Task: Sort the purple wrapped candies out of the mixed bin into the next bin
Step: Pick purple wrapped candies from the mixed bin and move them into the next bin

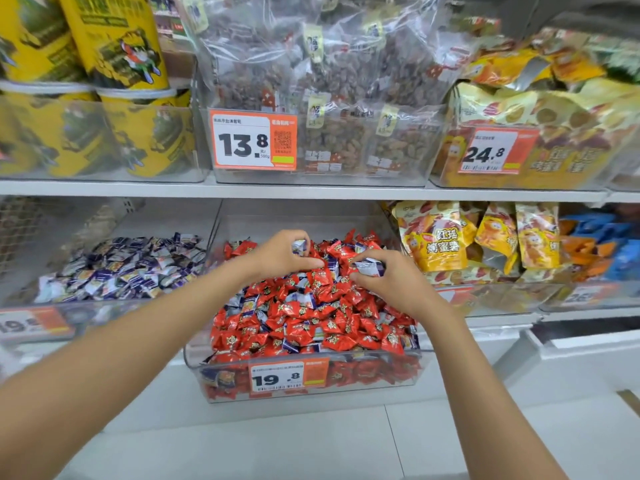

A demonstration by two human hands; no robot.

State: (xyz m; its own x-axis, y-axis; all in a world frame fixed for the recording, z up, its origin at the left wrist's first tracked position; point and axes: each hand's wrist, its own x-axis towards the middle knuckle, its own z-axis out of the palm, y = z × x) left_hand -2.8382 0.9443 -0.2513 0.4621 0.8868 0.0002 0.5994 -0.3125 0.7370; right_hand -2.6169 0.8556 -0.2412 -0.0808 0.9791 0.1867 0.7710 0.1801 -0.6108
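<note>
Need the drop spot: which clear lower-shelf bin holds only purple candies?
The left bin, beside the mixed bin: all purple-and-white wrappers, whereas the mixed bin is mostly red.

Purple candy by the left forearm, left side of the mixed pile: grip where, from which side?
Probably from above: the purple candy lies flat atop the red candies, which crowd its sides. Pinch its puffed middle across the width; the crimped ends look flimsy.
</note>
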